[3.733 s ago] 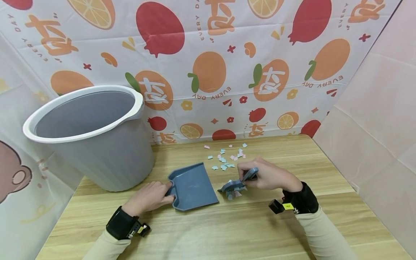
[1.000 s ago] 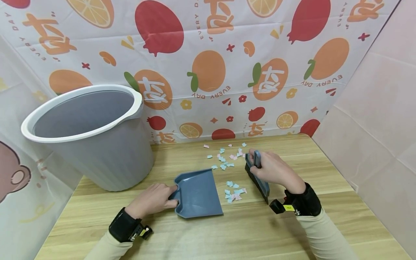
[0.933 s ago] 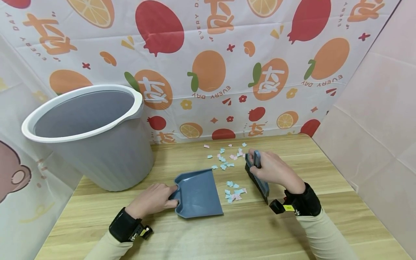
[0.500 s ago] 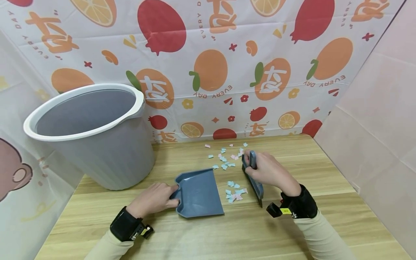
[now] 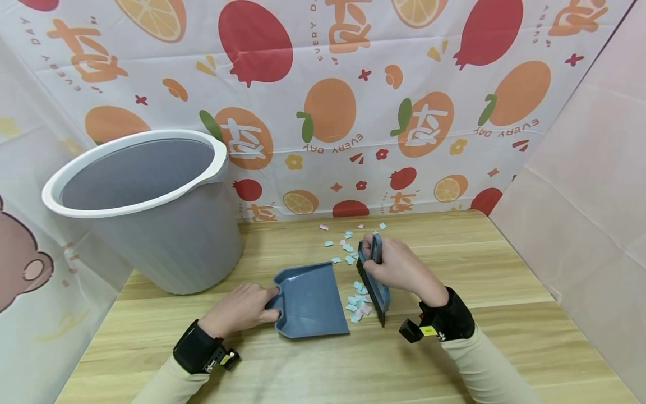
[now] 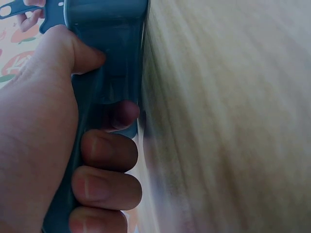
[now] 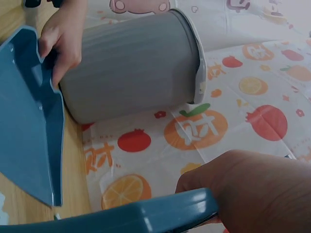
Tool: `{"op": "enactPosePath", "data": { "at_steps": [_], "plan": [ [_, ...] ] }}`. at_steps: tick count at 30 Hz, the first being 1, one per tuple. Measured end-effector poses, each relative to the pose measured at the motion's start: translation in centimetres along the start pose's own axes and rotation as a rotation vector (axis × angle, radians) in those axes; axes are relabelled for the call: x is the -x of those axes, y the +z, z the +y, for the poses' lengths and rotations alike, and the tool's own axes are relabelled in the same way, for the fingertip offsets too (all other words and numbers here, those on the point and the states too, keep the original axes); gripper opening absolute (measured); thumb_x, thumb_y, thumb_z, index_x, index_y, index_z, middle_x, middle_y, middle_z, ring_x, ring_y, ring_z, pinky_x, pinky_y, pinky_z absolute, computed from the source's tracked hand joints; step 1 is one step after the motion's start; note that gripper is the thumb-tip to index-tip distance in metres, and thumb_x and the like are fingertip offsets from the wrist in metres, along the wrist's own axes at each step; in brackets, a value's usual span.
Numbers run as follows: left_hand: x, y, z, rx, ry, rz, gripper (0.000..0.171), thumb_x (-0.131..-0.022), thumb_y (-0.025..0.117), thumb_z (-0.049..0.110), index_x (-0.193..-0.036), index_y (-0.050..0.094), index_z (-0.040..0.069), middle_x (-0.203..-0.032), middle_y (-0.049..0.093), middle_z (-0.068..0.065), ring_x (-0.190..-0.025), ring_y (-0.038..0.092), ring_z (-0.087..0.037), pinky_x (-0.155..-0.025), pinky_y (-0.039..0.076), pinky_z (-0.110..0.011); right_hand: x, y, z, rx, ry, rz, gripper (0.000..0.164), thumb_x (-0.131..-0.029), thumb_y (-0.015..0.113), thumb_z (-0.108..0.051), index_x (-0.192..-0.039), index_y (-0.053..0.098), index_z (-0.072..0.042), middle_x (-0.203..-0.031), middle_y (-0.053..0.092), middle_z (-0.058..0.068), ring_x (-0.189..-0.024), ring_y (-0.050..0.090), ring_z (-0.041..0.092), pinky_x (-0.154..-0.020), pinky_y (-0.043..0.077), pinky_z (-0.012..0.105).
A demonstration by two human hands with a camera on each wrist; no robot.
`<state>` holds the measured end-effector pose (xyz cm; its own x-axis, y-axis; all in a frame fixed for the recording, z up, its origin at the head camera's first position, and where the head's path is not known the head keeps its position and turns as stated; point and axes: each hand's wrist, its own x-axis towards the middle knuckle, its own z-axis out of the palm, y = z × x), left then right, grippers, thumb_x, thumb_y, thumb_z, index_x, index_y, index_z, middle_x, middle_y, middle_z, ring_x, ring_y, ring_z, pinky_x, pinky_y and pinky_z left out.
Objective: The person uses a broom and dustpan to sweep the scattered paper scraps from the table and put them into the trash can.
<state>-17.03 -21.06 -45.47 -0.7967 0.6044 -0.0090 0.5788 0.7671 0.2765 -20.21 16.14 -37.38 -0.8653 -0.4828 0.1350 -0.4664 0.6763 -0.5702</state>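
My left hand (image 5: 243,310) grips the handle of a blue-grey dustpan (image 5: 313,303) that lies on the table with its wide edge facing right. In the left wrist view the fingers (image 6: 109,189) curl round that handle, the thumb on top. My right hand (image 5: 398,268) holds a small hand brush (image 5: 375,289) by its handle, dark bristles down on the table. Between brush and dustpan edge lies a small heap of blue and pink paper scraps (image 5: 357,306), right at the bristles. More loose scraps (image 5: 348,247) lie farther back, some hidden behind the brush and right hand.
A large grey bin (image 5: 166,235) with a white rim stands at the back left of the wooden table (image 5: 429,359). A fruit-printed cloth (image 5: 328,112) hangs behind the table's back edge, and a pale covering (image 5: 570,224) rises on the right.
The brush first went from the heap out to the right, then came back left, reaching the scraps and nudging them toward the dustpan. The dustpan shifted slightly right and nearer early on.
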Motion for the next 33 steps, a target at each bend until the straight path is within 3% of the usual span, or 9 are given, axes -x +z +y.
{"op": "enactPosePath", "data": {
  "at_steps": [17,33],
  "plan": [
    [0.1,-0.1,0.0,0.010,-0.014,-0.011,0.015,-0.101,0.067,0.030,-0.094,0.064,0.017,-0.069,0.026,0.014,-0.058,0.027,-0.002,-0.060,0.020,-0.023,-2.8,3.1,-3.1,-0.126,-0.057,-0.036,0.017,-0.099,0.063,-0.003,-0.098,0.050,-0.013,-0.072,0.031,-0.006,-0.061,0.030,0.009,-0.065,0.026,0.025],
    [-0.1,-0.1,0.2,0.012,-0.026,-0.008,0.017,-0.099,0.068,0.030,-0.090,0.062,0.017,-0.070,0.027,0.014,-0.059,0.031,-0.003,-0.060,0.023,-0.023,-3.0,3.8,-4.2,-0.178,-0.149,0.069,0.013,-0.098,0.061,-0.001,-0.105,0.056,-0.011,-0.069,0.028,-0.009,-0.057,0.024,0.005,-0.062,0.022,0.024]
  ]
}}
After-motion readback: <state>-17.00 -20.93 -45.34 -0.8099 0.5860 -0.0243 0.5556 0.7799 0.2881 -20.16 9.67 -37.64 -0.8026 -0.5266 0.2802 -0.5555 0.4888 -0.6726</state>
